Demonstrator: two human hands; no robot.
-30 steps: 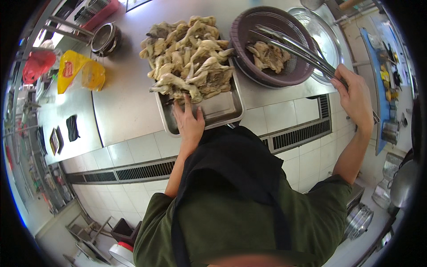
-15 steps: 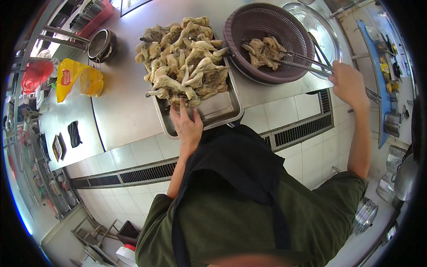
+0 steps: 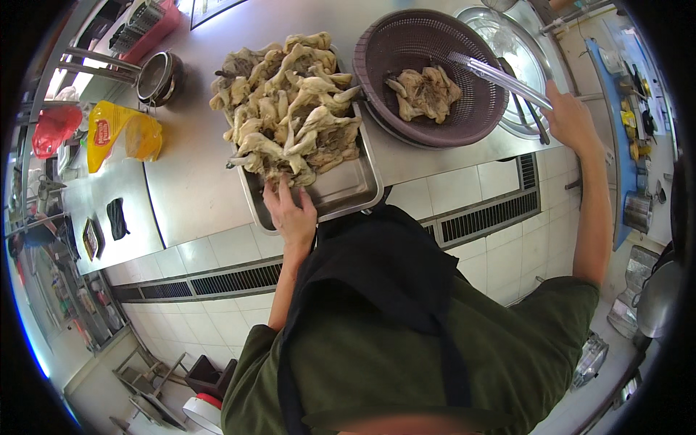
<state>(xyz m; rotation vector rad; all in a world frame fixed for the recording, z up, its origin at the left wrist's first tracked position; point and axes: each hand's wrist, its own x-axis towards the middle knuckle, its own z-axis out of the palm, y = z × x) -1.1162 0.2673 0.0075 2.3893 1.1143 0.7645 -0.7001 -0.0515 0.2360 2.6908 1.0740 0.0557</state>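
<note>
Two hands are seen at a steel counter [image 3: 196, 188], each busy with a different thing. The left hand [image 3: 291, 214] is laid on the near rim of a shallow metal tray [image 3: 348, 190], with its fingers reaching into the edge of a heap of pale mushrooms [image 3: 286, 109]; whether a piece is actually pinched there cannot be told. The tray is set with its long axis running away from the person and slightly to the left, and its far half is piled high while the near corner is left bare. The mushrooms are beige to grey-brown, long-stemmed and torn into strips, and lie tangled with their stems pointing mostly toward the upper right. The right hand [image 3: 569, 119] is closed around the handle end of a pair of metal tongs [image 3: 500, 78]. The tongs are held with their long axis running from the hand at the right up and leftward, so that the tips point into a round purple colander [image 3: 435, 43]. A small clump of the same mushrooms [image 3: 424, 93] is lying at the bottom of the colander, just beside the tong tips. The colander is placed to the right of the tray, touching it.
</note>
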